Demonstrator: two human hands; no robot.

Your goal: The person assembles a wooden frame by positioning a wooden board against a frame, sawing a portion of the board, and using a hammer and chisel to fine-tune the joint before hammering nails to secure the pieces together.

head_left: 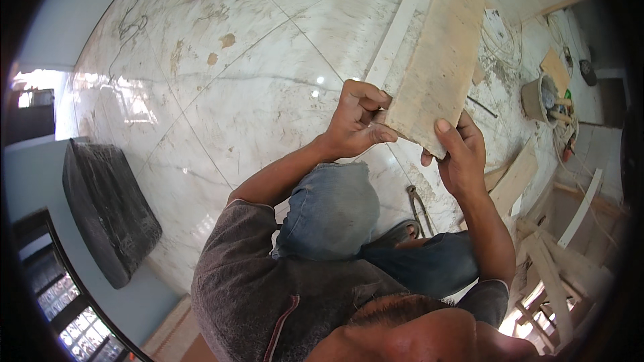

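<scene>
A pale wood board (439,60) is gripped at its near end by both hands, left hand (357,121) closed on the left corner, right hand (459,151) pinching the right edge, w/ long axis running away over the marble floor (255,94), pliers (419,208) lying below it.

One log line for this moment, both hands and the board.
left hand: gripping wooden board near end | right hand: gripping same end | pliers: on floor

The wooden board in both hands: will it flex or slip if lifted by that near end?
The wooden board looks thick and flat, so probably stiff. Its rough, pale face likely grips well. Being long, it may feel end-heavy.
</scene>
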